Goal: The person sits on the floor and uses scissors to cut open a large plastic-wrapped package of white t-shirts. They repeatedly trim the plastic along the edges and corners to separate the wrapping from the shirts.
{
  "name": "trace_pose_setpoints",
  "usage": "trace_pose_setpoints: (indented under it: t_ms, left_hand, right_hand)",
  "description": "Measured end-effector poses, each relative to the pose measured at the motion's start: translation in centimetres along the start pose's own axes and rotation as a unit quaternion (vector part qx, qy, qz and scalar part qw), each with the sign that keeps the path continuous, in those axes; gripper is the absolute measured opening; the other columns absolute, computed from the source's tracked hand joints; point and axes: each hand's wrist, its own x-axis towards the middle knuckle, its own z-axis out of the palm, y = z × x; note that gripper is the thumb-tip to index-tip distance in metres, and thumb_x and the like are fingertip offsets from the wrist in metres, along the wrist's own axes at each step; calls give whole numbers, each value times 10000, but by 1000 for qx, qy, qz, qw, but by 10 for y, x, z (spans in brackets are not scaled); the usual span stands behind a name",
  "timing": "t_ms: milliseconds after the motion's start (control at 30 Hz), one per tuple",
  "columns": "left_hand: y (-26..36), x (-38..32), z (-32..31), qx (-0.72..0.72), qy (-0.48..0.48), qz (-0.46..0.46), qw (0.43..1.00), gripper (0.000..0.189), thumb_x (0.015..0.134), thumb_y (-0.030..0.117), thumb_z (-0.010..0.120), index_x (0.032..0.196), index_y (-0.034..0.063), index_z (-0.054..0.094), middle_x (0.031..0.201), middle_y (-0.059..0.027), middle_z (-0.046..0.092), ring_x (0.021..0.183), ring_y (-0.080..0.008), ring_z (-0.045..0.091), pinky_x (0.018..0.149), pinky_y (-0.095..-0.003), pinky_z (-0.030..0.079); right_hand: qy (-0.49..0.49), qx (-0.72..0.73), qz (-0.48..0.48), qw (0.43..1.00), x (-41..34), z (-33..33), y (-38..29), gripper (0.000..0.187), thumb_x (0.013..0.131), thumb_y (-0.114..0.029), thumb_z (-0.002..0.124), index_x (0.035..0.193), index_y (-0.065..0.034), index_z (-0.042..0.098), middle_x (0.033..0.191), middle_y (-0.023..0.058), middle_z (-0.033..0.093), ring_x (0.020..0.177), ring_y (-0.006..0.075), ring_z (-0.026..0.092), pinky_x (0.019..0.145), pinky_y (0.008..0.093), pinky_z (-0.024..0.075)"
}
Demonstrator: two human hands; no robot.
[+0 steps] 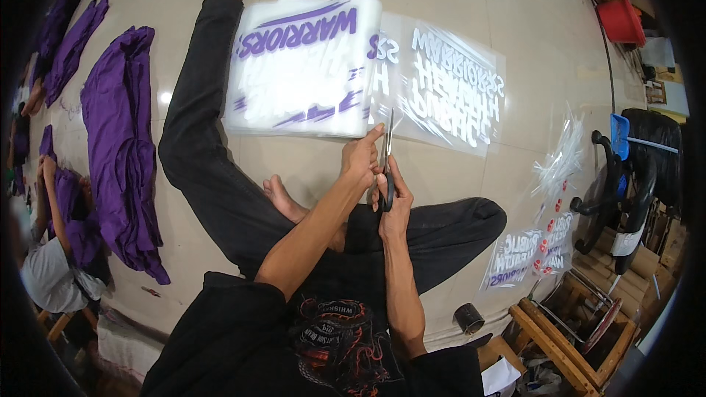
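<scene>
My right hand (pixel 396 212) grips scissors (pixel 388 176) with dark handles, their metal blades pointing away from me. Close beside the blades is my left hand (pixel 361 157), its fingers bent and one fingertip at the near edge of the printed film. Whether it pinches the film cannot be made out. A stack of film sheets (pixel 300 85) with purple and white lettering lies on the floor beyond my left hand. To its right, a transparent film sheet (pixel 458 88) with white lettering extends from the stack's edge. The blades overlap the near edge of this sheet.
Clear offcut strips (pixel 562 154) and smaller printed film pieces (pixel 515 259) lie at right, near a black chair base (pixel 601 193). Folded purple fabric (pixel 118 148) lies at left, where another person (pixel 55 270) handles purple cloth. A dark cup (pixel 469 318) stands at lower right.
</scene>
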Motion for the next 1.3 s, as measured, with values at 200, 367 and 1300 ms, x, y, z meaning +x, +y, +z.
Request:
trace_pose_setpoints:
  t_ms: [200, 367, 1300]
  left_hand:
    - [2, 0, 1, 8, 4, 13, 1000, 451, 905, 336, 814, 1131, -39, 708, 557, 93, 260, 445, -59, 216, 432, -260, 215]
    - [1, 1, 3, 21, 24, 23, 999, 454, 900, 329, 817, 1136, -44, 711, 553, 96, 264, 443, -56, 215, 431, -258, 213]
    - [7, 16, -14, -20, -58, -35, 997, 339, 967, 287, 753, 1153, 14, 677, 554, 97, 314, 433, -40, 242, 425, -239, 199]
  right_hand:
    - [-3, 7, -8, 1000, 5, -3, 11, 599, 943, -81, 767, 1496, -46, 541, 1091, 41, 674, 621, 50, 519, 476, 210, 394]
    - [-5, -10, -16, 1000, 6, -3, 12, 606, 952, -115, 764, 1503, -33, 526, 1104, 44, 675, 616, 50, 518, 473, 206, 397]
    - [3, -19, -19, 1000, 48, 5, -5, 564, 952, -41, 743, 1475, 16, 540, 1135, 113, 713, 586, 66, 531, 453, 227, 396]
